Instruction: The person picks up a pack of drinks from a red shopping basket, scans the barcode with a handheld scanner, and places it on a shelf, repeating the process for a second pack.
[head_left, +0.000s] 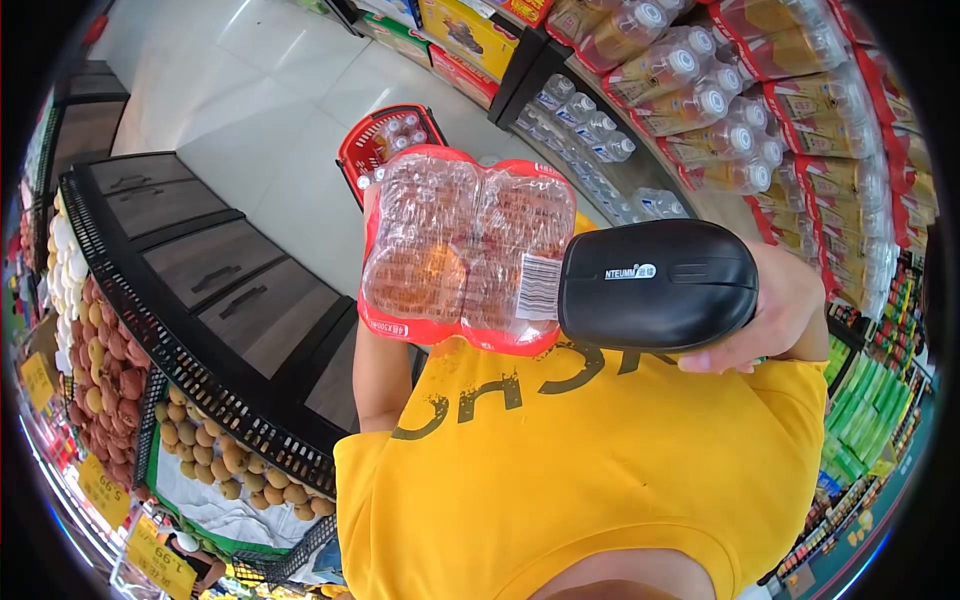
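My right hand (775,310) is wrapped around a black handheld barcode scanner (655,285), whose front end points left. Right at that end is a striped white barcode label (539,288) on a shrink-wrapped four-pack of bottles (470,245). The pack has red edges, clear film and amber-brown contents, and it is held up before my chest. My left forearm (381,375) reaches up behind the pack. Most of my left hand (371,194) is hidden by the pack it holds, with only a sliver showing at the left edge.
A red shopping basket (385,140) with bottles inside stands on the tiled floor beyond the pack. Shelves of wrapped bottles (700,110) rise at the right. On the left, a black-rimmed produce stand (230,415) holds kiwifruit (215,455) and other produce above wooden drawers.
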